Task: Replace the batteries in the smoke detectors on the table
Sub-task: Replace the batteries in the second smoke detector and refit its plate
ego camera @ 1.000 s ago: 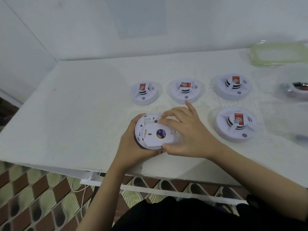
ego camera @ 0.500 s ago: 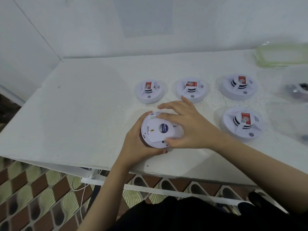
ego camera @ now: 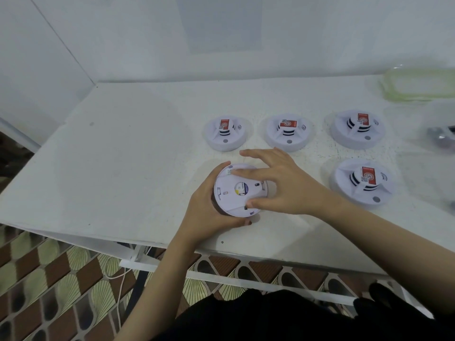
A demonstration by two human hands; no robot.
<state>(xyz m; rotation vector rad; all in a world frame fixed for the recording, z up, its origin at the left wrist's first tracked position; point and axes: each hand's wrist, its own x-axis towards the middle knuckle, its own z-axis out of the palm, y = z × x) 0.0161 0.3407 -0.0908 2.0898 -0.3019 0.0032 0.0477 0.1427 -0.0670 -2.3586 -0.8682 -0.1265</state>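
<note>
Bench [ego camera: 128,153]: white top, scuffed, set against a pale wall; its near edge runs across the lower part of the view.
Held detector [ego camera: 240,190]: white disc near the bench's near edge, left of centre, turned back side up and tilted towards the camera; a small round sticker sits at the middle of its back.
Left hand [ego camera: 209,207]: wraps the left and near rim of the held detector, thumb on the far-left rim, fingertips curled under the near edge.
Right hand [ego camera: 283,183]: spread over the held detector from the right; forefinger lies along the far part of the back, thumb tip presses the near rim, and the disc is gripped between them. The other fingers stretch out beyond the far rim.
Far-left detector [ego camera: 225,132]: face up, red label on top, just beyond the hands.
Far-middle detector [ego camera: 286,131]: face up, same red label, beside the far-left one.
Far-right detector [ego camera: 357,129]: face up, end of the far row.
Near-right detector [ego camera: 364,183]: face up, right of the right hand, apart from it.
Lid [ego camera: 418,84]: clear with green rim, far right corner.
Tub [ego camera: 440,139]: clear, at the right edge; dark contents, too blurred to identify.
Floor [ego camera: 49,279]: brown and cream patterned tiles below the bench; a white cable [ego camera: 120,286] hangs there.
</note>
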